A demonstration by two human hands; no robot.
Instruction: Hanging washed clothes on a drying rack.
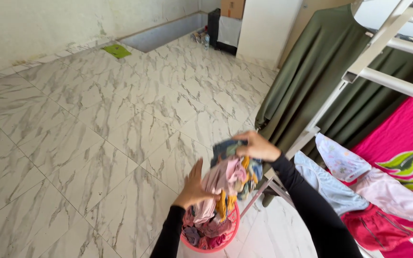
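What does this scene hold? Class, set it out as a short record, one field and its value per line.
Place: room with marbled tile floor
Left hand: open, palm against the clothes bundle
Right hand: gripping the top of the bundle
Bundle: mixed pink, yellow and blue pieces, lifted over the basket
Basket: red, round, with more clothes inside
Rack: white, at right, carrying hung laundry
On rack: green garment, pink floral cloth, small pale pieces
Far wall: dark box, bottles; details unclear

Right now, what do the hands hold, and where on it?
The right hand grips the clothes bundle at its top; the left hand presses its side, above the basket.
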